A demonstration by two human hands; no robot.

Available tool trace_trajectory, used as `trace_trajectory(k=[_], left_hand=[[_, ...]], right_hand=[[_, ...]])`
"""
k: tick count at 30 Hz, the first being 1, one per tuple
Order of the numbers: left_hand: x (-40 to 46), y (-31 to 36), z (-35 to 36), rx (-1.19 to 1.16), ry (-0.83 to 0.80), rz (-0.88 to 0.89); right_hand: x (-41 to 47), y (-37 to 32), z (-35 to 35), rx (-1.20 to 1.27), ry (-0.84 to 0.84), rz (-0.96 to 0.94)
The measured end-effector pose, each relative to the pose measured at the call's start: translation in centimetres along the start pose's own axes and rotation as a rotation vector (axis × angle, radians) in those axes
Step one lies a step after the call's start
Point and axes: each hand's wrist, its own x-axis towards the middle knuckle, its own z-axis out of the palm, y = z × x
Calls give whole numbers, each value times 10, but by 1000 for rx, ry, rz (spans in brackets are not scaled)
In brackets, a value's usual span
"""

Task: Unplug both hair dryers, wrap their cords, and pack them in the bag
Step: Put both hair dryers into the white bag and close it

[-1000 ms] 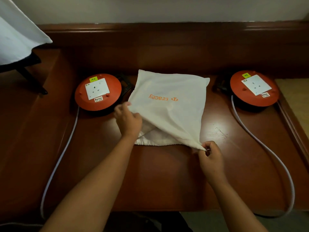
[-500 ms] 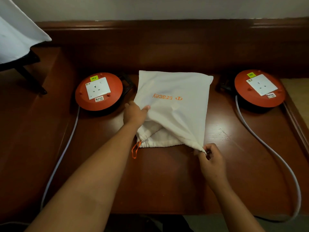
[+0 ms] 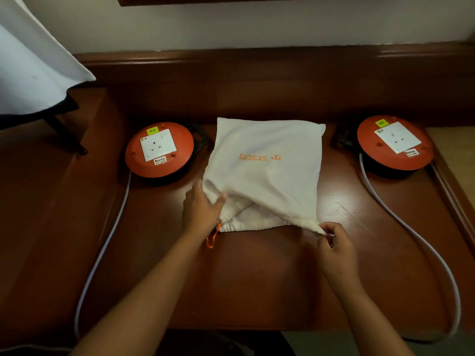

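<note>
A: Where is the bag (image 3: 267, 165) lying, and what are the hands doing to it?

B: It is lying flat in the middle of the wooden table (image 3: 257, 278), between the two orange cable reels (image 3: 159, 150), mouth facing the near edge. The left hand (image 3: 203, 209) is gripping the left side of the mouth, thumb over the cloth. The right hand (image 3: 334, 242) is pinching the near right corner of the opening between curled fingers.

A: So which step is going on?

B: I am judging it as the closing step. No hair dryers are showing and both sockets are sitting empty, so the dryers are probably inside, though I cannot see them.

A: And the next move?

B: The orange drawstring (image 3: 212, 238) is hanging just beside the left wrist. Pulling it while holding the mouth steady is what seems to be needed.
</note>
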Motion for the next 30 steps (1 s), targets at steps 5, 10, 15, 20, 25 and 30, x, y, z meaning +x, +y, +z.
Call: trace_trajectory(k=[5, 10, 15, 20, 25, 30], left_hand=[[-52, -17, 12, 84, -53, -86], [-64, -22, -1, -40, 17, -146], [-83, -26, -26, -84, 17, -83], [-93, -32, -36, -18, -89, -65], [-99, -31, -46, 83, -165, -8], [-96, -40, -46, -8, -73, -24]], right_hand=[[-5, -13, -3, -43, 53, 56], [-2, -21, -9, -133, 6, 81], [0, -26, -24, -234, 15, 130], [5, -24, -37, -240, 14, 200], [21, -21, -46, -171, -28, 265], [33, -16, -66, 19, -93, 365]])
